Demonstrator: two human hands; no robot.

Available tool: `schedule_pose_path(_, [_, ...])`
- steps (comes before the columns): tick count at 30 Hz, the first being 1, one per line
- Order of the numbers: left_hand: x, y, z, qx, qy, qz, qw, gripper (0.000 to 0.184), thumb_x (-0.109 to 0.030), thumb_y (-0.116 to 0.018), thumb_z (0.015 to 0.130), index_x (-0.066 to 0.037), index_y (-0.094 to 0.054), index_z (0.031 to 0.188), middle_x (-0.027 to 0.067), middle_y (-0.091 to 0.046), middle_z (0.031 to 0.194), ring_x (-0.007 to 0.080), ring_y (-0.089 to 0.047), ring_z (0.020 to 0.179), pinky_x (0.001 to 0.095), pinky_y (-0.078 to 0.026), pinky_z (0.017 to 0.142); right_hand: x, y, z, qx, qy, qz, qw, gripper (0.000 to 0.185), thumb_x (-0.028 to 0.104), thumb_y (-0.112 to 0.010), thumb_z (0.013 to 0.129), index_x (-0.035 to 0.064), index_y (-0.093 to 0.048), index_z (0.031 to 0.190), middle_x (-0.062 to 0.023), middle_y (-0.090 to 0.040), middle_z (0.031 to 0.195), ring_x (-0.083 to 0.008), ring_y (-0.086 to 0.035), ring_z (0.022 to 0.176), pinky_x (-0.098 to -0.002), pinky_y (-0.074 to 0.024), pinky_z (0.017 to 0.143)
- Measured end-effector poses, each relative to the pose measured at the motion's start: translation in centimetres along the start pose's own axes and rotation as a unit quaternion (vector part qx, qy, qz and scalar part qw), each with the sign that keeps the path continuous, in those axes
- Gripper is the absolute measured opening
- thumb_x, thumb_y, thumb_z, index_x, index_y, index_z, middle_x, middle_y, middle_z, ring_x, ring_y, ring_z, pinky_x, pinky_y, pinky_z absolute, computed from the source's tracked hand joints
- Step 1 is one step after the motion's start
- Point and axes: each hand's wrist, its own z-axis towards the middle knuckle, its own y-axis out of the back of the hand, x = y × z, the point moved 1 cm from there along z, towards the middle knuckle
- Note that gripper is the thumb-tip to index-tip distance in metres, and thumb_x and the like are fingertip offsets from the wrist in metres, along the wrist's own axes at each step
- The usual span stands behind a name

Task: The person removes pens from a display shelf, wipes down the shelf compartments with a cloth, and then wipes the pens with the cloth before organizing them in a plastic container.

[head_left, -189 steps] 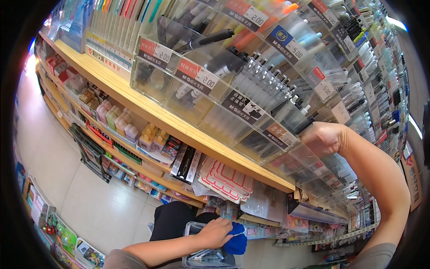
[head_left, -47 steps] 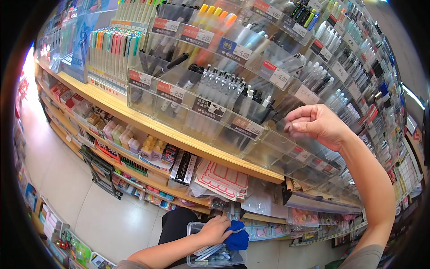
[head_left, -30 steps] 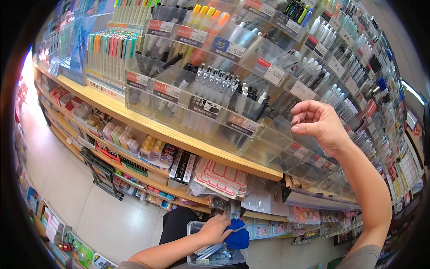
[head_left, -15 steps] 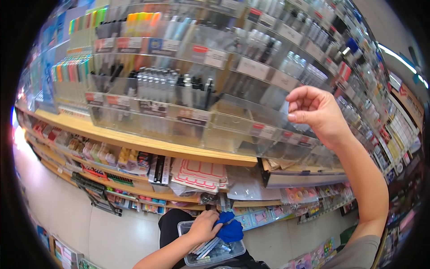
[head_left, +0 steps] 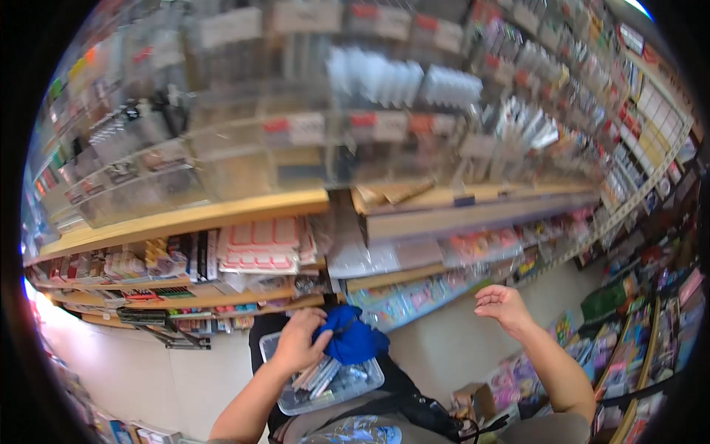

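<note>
On the person's lap rests a clear plastic box [head_left: 333, 393] with several pens [head_left: 319, 376] lying inside. My left hand [head_left: 299, 340] is over the box's left part, its fingers on the edge of a bunched blue cloth [head_left: 353, 337]. The cloth covers part of the box's far side. To the right, my right hand [head_left: 502, 307] hangs in the air above the floor, away from the shelves. Its fingers are curled with the thumb near them; whether anything small sits between them is too blurred to tell.
Clear acrylic pen racks [head_left: 244, 166] with price labels fill the upper view, blurred. Below them runs a wooden shelf edge [head_left: 200, 211], with red-bordered label sheets [head_left: 259, 244] under it. More goods and a cardboard box [head_left: 475, 400] stand at the lower right.
The view has swung right and down. My right hand has moved away from the pen racks, down to above the floor. My left hand stays at the box and blue cloth.
</note>
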Motion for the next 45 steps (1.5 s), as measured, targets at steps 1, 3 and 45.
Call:
schedule_pose_path(1, [-0.3,-0.1,0.3,0.002,0.003,0.003,1.0,0.019,-0.009,-0.064,0.071,0.002,-0.055,0.083,0.0161,-0.057,0.097,0.0344,-0.052,0.09,0.0387,-0.043,0.08,-3.7,1.2,0.9,-0.016,-0.04,0.029,0.999,0.025,-0.009,-0.067,0.068,0.0012,-0.059,0.09,-0.0042,-0.06,0.08,-0.0117,-0.059,0.071,-0.0225,-0.0485,0.063])
schedule_pose_path(3, [-0.6,-0.5,0.4,0.01,0.007,0.012,1.0,0.018,-0.007,-0.064,0.07,0.002,-0.055,0.082,0.0164,-0.056,0.097,0.0347,-0.052,0.092,0.0386,-0.042,0.081,-11.6,3.6,2.7,-0.037,-0.107,0.059,0.992,0.024,-0.008,-0.067,0.068,0.0013,-0.059,0.089,-0.0045,-0.06,0.078,-0.0123,-0.058,0.068,-0.0223,-0.0467,0.058])
schedule_pose_path(45, [-1.0,-2.8,3.0,0.046,0.088,-0.091,0.991,0.017,-0.015,-0.059,0.08,0.001,-0.057,0.085,0.0133,-0.056,0.099,0.0271,-0.052,0.094,0.0352,-0.039,0.085,-40.3,15.4,6.3,-0.071,-0.039,-0.563,0.822,0.013,-0.001,-0.056,0.06,0.0066,-0.061,0.069,-0.015,-0.061,0.078,-0.0317,-0.057,0.082,-0.0375,-0.0478,0.067])
